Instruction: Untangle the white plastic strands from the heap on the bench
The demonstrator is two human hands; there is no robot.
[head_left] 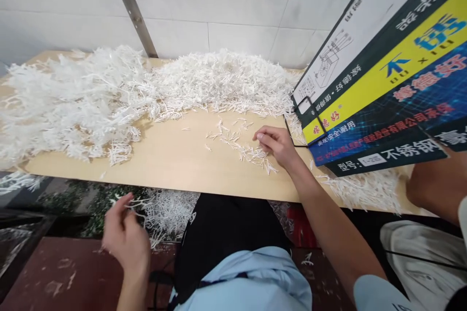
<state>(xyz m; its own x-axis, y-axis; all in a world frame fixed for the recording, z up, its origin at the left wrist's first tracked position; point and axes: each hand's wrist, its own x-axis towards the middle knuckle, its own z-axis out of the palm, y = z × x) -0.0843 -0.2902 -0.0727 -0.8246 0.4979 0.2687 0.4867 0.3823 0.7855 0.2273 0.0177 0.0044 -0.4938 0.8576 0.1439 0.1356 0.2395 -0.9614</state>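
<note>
My right hand (278, 145) rests on the wooden table (175, 160), fingers curled over a small scatter of thin white plastic sticks (251, 151). My left hand (124, 235) hangs below the table's front edge, fingers pinching a branched white plastic piece (135, 202). Behind them a big heap of branched white plastic pieces (73, 97) covers the left of the table. A heap of loose white sticks (222, 80) lies at the back middle.
A printed cardboard box (386, 77) leans over the table's right side. More white pieces (168, 211) lie under the table on the floor. Another person's arm and knee (434, 189) are at the far right. A metal strut (131, 7) runs up the tiled wall.
</note>
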